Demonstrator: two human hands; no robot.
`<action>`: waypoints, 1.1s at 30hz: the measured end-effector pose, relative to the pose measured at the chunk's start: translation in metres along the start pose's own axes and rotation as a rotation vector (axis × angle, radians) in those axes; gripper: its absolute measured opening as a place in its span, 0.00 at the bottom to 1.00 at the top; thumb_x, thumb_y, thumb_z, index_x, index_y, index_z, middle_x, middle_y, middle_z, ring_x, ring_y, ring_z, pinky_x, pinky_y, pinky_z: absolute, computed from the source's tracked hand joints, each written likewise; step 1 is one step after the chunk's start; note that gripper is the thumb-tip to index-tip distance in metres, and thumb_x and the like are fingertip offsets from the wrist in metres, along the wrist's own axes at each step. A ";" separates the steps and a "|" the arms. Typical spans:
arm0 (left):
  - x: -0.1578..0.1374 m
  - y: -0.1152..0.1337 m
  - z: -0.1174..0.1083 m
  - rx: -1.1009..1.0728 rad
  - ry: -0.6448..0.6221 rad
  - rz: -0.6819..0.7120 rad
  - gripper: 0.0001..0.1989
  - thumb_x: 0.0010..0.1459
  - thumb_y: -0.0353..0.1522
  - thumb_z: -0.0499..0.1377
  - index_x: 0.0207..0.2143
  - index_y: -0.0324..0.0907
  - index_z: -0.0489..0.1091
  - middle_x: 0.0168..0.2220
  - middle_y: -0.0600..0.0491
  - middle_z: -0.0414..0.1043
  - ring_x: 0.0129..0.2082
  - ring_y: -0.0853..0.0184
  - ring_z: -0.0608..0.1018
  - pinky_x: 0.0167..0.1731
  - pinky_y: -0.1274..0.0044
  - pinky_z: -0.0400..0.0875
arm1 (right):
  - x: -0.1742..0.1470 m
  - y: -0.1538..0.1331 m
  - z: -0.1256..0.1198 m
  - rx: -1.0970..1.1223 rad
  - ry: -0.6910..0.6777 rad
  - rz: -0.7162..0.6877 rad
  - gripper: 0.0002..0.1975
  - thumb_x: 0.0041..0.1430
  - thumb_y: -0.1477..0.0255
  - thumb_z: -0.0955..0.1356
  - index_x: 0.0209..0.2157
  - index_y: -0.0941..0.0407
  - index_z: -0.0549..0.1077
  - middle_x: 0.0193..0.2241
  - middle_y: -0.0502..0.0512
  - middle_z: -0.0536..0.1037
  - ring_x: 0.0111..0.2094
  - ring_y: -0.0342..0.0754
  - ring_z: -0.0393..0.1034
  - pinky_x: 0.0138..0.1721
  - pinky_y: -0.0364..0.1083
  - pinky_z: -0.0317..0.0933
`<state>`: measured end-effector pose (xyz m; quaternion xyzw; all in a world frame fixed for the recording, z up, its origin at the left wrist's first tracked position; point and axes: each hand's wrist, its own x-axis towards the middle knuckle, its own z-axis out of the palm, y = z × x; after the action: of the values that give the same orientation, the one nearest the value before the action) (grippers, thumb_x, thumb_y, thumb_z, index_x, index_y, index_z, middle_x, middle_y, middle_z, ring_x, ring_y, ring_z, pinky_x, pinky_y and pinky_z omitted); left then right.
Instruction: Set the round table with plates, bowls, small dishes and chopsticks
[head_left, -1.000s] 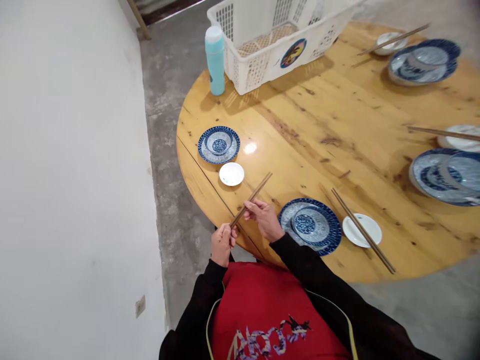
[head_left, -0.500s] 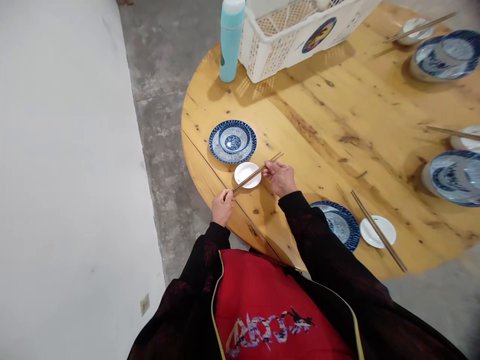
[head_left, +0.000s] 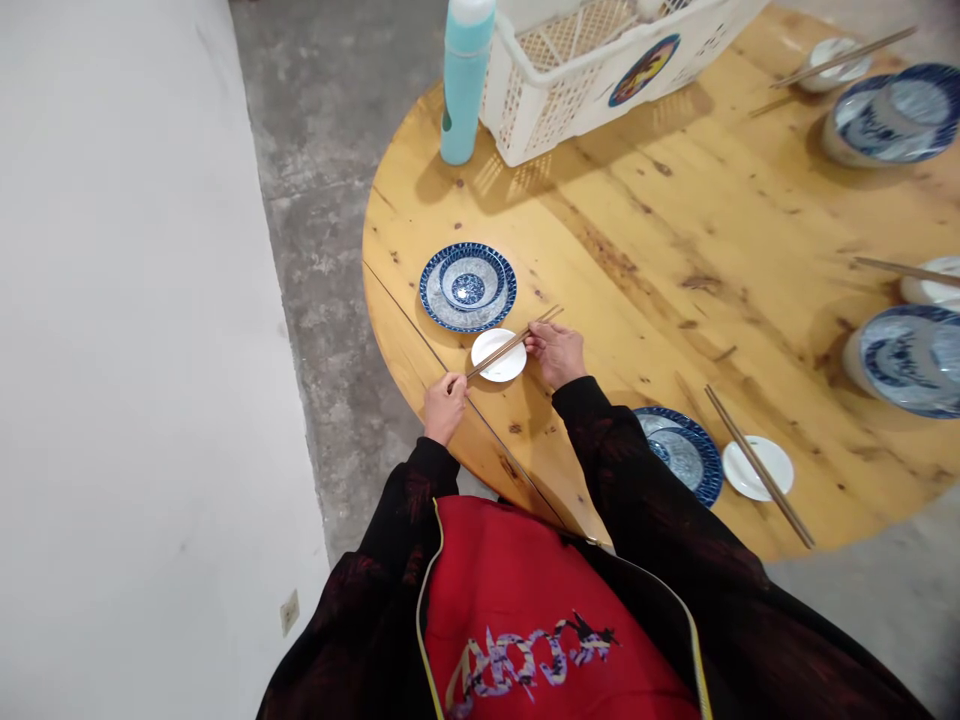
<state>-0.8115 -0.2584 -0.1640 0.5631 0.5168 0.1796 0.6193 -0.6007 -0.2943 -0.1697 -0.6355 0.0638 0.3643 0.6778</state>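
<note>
A pair of brown chopsticks (head_left: 498, 354) lies slantwise across a small white dish (head_left: 511, 367). My left hand (head_left: 445, 402) pinches their near end at the table's rim, and my right hand (head_left: 553, 352) pinches them close to the far end. Just beyond the dish, a blue-and-white bowl (head_left: 471, 280) rests on a blue-rimmed plate (head_left: 436, 309). Under my right forearm, a second blue-rimmed plate (head_left: 709, 462) is partly covered by my sleeve. Beside it, another pair of chopsticks (head_left: 759, 467) lies across a white dish (head_left: 776, 462).
The round wooden table (head_left: 600, 250) carries a white plastic basket (head_left: 577, 110) and an upright turquoise bottle (head_left: 463, 90) at the back. To the right stand stacked blue-and-white dishes (head_left: 892, 355), with more stacked dishes (head_left: 862, 135) behind. A white wall (head_left: 135, 300) rises at left.
Both hands keep hold of the chopsticks over the dish, with only a very slight shift. The view has moved a little; the dishes stay in place.
</note>
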 end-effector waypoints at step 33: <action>0.004 -0.001 -0.014 0.404 0.034 0.105 0.07 0.65 0.37 0.63 0.37 0.43 0.77 0.36 0.53 0.81 0.38 0.65 0.80 0.40 0.76 0.68 | 0.010 0.004 -0.007 -0.039 -0.058 -0.033 0.10 0.58 0.75 0.76 0.27 0.58 0.73 0.22 0.47 0.73 0.21 0.36 0.66 0.21 0.33 0.61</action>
<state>-0.8221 -0.2479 -0.1641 0.6989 0.5228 0.1136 0.4746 -0.5931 -0.2972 -0.1800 -0.6388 0.0268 0.3725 0.6726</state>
